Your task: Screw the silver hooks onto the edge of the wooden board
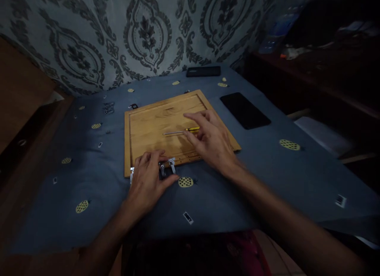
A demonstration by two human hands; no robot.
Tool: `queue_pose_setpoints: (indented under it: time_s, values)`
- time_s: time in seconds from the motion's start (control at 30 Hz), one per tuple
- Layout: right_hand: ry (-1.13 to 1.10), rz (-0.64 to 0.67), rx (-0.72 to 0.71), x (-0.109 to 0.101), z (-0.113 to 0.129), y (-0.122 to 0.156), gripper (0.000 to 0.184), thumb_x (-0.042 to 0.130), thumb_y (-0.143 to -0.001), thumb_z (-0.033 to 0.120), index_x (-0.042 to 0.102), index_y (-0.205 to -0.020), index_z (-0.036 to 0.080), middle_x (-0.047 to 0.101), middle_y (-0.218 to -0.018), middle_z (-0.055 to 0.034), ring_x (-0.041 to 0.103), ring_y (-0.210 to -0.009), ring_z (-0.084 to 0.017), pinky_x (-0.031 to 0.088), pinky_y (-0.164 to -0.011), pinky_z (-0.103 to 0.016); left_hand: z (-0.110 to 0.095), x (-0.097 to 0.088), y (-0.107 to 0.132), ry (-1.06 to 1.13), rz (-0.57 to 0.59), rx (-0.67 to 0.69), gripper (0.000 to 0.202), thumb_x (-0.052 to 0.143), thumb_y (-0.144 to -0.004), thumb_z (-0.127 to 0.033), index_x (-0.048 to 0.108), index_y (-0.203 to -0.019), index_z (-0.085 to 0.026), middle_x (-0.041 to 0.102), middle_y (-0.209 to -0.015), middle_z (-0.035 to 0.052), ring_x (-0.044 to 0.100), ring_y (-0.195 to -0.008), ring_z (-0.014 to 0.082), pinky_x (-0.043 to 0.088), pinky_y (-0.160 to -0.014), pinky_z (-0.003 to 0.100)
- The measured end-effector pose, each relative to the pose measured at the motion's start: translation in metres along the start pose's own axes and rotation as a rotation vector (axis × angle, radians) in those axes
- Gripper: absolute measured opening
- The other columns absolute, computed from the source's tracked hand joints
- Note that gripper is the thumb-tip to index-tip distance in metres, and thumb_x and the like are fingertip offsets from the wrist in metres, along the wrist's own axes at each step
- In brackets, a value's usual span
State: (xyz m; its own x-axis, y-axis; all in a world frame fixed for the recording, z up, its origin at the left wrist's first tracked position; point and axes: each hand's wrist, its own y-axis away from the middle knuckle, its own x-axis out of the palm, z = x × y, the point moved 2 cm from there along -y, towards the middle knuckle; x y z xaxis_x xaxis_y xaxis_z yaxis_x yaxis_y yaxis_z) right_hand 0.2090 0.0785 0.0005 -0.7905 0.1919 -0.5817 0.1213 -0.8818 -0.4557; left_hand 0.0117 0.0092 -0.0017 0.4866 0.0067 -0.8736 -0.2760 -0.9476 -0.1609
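Note:
A wooden board (154, 123) with a raised frame lies on the cloth, small dark holes along its near edge. My left hand (147, 181) is at the near left corner, fingers curled over a shiny metal fitting (171, 165) at the edge, its thumb stretched out below. Another bit of metal (132, 174) shows left of this hand; what lies under the palm is hidden. Over the board, my right hand (212, 139) has thumb and index finger spread apart. A screwdriver (175, 132) with a yellow and black handle lies by its thumb tip, the handle end partly hidden.
Right of the board lies a black phone-like slab (245, 110); another dark phone-like object (203, 71) sits by the patterned wall. Small metal parts (108, 107) lie on the blue cloth (225, 200) at left. A plastic bottle (277, 32) stands on the dark surface at right.

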Motion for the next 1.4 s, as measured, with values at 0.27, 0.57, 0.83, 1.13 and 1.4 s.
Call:
queue_pose_setpoints:
  time_s: [0.27,0.57,0.83,1.13,1.4]
  values:
    - [-0.172,0.589,-0.269,0.011,0.016,0.008,0.015,0.063,-0.093,0.012,0.076,-0.097,0.020,0.068,-0.091,-0.0025,0.065,-0.082,-0.014,0.050,-0.074,-0.027,0.001,0.001,0.001,-0.005,-0.001,-0.036,0.054,0.085,-0.078,-0.033,0.052,-0.118,-0.023,0.069,-0.118,0.0055,0.062,-0.112,0.0310,0.048,-0.096,0.048]
    - [-0.132,0.679,-0.240,0.018,0.019,0.011,0.019,0.062,-0.095,0.013,0.077,-0.103,0.020,0.068,-0.094,-0.0049,0.066,-0.084,-0.017,0.050,-0.076,-0.029,0.002,0.004,0.003,0.004,0.021,-0.077,0.056,0.085,-0.078,-0.035,0.053,-0.121,-0.022,0.067,-0.113,0.0062,0.058,-0.112,0.0315,0.047,-0.095,0.049]
    - [-0.111,0.699,-0.245,0.024,0.016,0.012,0.023,0.059,-0.095,0.011,0.076,-0.107,0.022,0.070,-0.104,-0.0066,0.068,-0.093,-0.019,0.053,-0.083,-0.032,0.001,0.003,0.003,0.017,0.020,-0.052,0.058,0.086,-0.077,-0.033,0.053,-0.123,-0.022,0.068,-0.113,0.0060,0.058,-0.110,0.0310,0.047,-0.095,0.049]
    - [-0.025,0.728,-0.261,0.020,0.017,0.011,0.013,0.061,-0.096,0.015,0.072,-0.101,0.018,0.067,-0.099,-0.0057,0.065,-0.088,-0.017,0.050,-0.077,-0.030,0.003,0.004,0.003,0.030,-0.010,-0.065,0.053,0.085,-0.078,-0.036,0.055,-0.119,-0.023,0.070,-0.115,0.0046,0.060,-0.112,0.0311,0.047,-0.095,0.048]
    - [0.060,0.724,-0.252,0.016,0.018,0.010,0.009,0.061,-0.094,0.012,0.066,-0.088,0.016,0.065,-0.093,-0.0045,0.060,-0.080,-0.016,0.043,-0.070,-0.028,0.003,0.002,0.001,0.017,-0.023,-0.013,0.049,0.084,-0.079,-0.034,0.053,-0.116,-0.025,0.073,-0.114,0.0035,0.064,-0.112,0.0295,0.047,-0.095,0.046]
